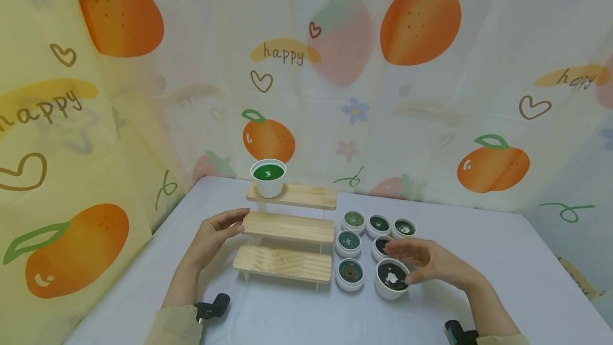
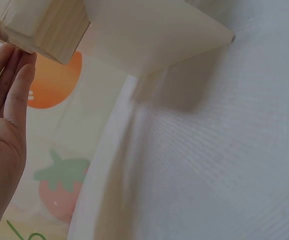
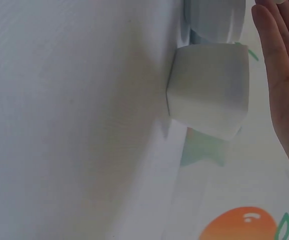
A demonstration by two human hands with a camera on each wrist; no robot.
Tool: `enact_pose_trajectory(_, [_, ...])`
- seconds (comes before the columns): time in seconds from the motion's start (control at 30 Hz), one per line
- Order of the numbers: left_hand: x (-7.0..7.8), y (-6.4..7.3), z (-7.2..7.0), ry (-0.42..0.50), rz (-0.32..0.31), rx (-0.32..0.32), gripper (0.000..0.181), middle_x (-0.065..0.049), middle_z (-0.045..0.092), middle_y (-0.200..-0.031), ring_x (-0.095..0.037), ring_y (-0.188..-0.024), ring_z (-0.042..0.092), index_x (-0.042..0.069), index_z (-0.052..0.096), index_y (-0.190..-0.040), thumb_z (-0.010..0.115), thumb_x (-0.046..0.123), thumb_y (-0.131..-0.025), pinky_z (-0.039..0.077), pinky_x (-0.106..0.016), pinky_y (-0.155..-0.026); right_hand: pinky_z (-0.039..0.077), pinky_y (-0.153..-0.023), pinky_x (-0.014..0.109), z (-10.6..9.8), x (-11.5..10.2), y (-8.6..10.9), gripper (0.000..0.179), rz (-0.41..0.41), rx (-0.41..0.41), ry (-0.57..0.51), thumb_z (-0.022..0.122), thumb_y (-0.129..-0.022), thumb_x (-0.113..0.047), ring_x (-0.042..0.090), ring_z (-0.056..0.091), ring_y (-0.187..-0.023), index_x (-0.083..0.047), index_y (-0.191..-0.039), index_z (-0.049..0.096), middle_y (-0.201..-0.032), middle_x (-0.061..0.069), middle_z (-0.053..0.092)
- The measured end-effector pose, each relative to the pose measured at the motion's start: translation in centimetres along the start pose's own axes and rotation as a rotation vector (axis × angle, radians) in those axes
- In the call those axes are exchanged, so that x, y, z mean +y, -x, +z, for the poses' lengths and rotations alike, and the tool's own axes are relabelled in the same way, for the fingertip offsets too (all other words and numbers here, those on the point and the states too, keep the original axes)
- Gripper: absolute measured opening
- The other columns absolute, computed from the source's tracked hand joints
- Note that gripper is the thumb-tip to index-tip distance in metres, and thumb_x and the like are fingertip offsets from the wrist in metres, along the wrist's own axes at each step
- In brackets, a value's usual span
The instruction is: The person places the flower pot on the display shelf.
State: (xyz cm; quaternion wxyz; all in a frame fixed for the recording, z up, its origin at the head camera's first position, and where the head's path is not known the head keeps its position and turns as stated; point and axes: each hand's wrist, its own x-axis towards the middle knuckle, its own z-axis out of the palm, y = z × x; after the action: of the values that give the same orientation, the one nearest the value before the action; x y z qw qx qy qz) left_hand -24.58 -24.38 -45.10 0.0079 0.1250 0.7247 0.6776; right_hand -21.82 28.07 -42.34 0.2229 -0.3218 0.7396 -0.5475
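A white tabletop is stretching beneath; the left hand is pinching the wooden stand while the right hand, thumb and fingers apart, is hovering by the white cup just below it.

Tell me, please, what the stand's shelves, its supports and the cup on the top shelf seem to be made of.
Shelves: most likely pale wood with a smooth finish; the grain shows.
Supports: perhaps plastic or painted board; the left wrist view shows a flat, plain, whitish surface.
Cup: possibly plastic or ceramic; its smooth white wall leaves this open.
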Motion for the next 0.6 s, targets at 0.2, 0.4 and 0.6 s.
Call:
enact_pose_trajectory(0.2, [0.0, 0.0, 0.0, -0.004, 0.004, 0.003, 0.050, 0.023, 0.066, -0.119, 0.006, -0.116, 0.059, -0.008, 0.051, -0.137, 0.067, 0.008, -0.093, 0.049, -0.010, -0.097, 0.040, -0.106, 0.009, 0.0, 0.6, -0.1, 0.063, 0.003, -0.016, -0.003, 0.071, -0.084, 0.001, 0.002, 0.057, -0.127, 0.007, -0.141, 0.044, -0.144, 0.021, 0.053])
enact_pose_trajectory(0.4, [0.1, 0.0, 0.0, -0.002, 0.004, -0.001, 0.051, 0.023, 0.067, -0.119, 0.006, -0.116, 0.059, -0.009, 0.050, -0.137, 0.066, 0.008, -0.093, 0.049, -0.010, -0.097, 0.038, -0.106, 0.007, 0.1, 1.0, -0.1, 0.067, 0.023, -0.030, -0.014, 0.073, -0.083, 0.000, -0.001, 0.055, -0.127, 0.007, -0.142, 0.043, -0.145, 0.015, 0.054])
enact_pose_trajectory(0.6, [0.1, 0.1, 0.0, 0.007, 0.001, -0.002, 0.051, 0.023, 0.067, -0.119, 0.007, -0.115, 0.059, -0.010, 0.049, -0.137, 0.067, 0.007, -0.092, 0.049, -0.010, -0.097, 0.038, -0.104, 0.006, 0.2, 1.3, -0.1, 0.069, 0.069, -0.053, -0.027, 0.074, -0.082, -0.002, -0.006, 0.051, -0.129, 0.007, -0.143, 0.042, -0.147, 0.013, 0.053])
